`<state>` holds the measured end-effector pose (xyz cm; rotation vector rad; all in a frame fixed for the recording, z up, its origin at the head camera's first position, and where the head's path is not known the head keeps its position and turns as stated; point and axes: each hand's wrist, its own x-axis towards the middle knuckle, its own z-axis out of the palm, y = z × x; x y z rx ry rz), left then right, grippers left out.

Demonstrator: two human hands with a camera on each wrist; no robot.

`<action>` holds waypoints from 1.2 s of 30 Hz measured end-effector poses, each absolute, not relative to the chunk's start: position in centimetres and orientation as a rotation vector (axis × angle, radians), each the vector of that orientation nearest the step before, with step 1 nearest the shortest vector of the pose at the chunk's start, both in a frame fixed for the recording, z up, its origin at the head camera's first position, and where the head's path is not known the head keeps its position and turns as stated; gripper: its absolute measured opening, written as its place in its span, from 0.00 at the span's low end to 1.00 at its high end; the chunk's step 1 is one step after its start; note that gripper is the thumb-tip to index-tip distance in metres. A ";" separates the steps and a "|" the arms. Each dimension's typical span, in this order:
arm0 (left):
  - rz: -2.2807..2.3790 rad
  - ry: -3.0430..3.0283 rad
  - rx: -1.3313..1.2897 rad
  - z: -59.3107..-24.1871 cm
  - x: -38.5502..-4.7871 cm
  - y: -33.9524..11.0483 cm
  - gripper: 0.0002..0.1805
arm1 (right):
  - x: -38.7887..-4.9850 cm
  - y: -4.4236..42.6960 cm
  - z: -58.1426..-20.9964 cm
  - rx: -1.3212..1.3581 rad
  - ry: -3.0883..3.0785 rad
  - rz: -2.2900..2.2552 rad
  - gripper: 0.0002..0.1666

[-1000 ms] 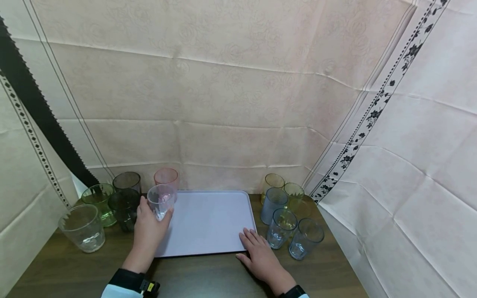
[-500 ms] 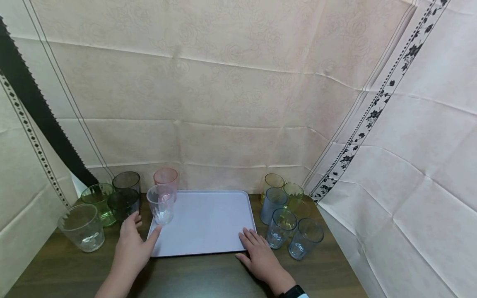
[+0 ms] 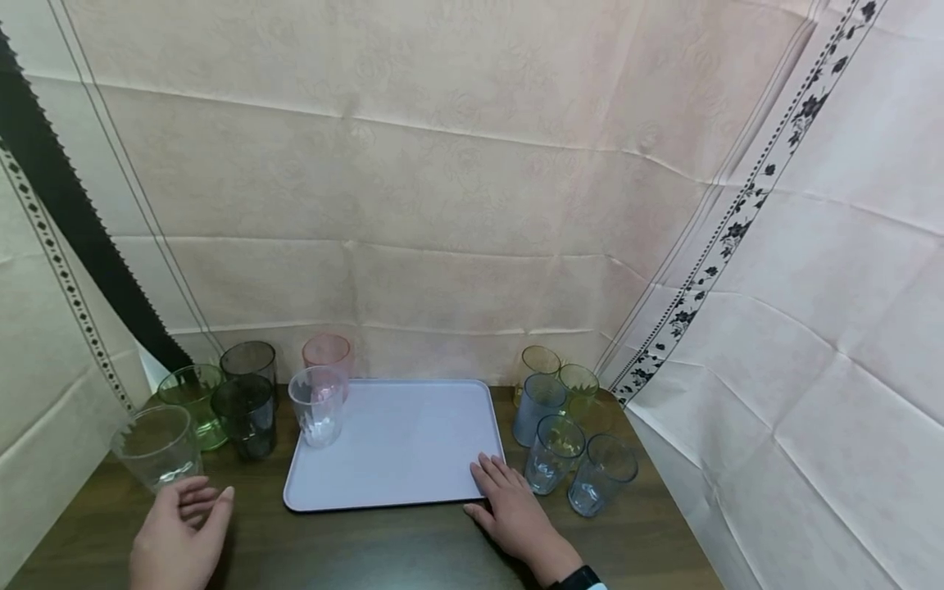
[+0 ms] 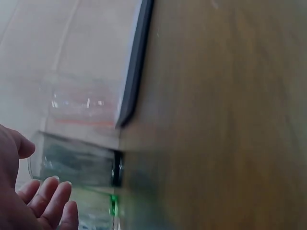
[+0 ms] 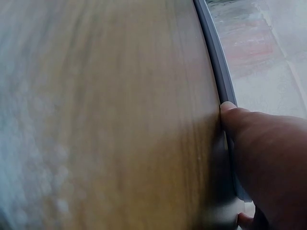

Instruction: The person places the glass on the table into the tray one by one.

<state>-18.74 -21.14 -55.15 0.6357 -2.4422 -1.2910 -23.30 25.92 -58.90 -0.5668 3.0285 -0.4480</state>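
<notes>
The left hand (image 3: 180, 533) is beside the large clear glass (image 3: 158, 451) at the far left, its fingers loosely bent with nothing between them; whether it touches the glass I cannot tell. In the left wrist view the hand (image 4: 29, 191) shows near a dark glass (image 4: 79, 163). The right hand (image 3: 512, 516) lies with extended fingers on the front right corner of the white tray (image 3: 398, 447); in the right wrist view its thumb meets the tray's rim (image 5: 216, 57). A clear glass (image 3: 320, 410) stands upright at the tray's left side, in front of a pink glass (image 3: 328, 351).
Green (image 3: 195, 401) and dark glasses (image 3: 247, 418) stand left of the tray on the wooden table (image 3: 369, 549). Right of it are a blue glass (image 3: 541, 410), yellowish ones (image 3: 578, 393) and two bluish clear ones (image 3: 553, 459). A pale cloth (image 3: 442, 205) hangs behind.
The left hand has let go of the clear glass at the tray's left side and moved left and toward the front, to the large clear glass. The right hand stays on the tray's corner.
</notes>
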 end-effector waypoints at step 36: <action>-1.327 -2.232 0.715 -54.5 -22.6 -27.8 0.68 | -23.4 25.8 -58.9 -0.550 3.019 -0.447 0.42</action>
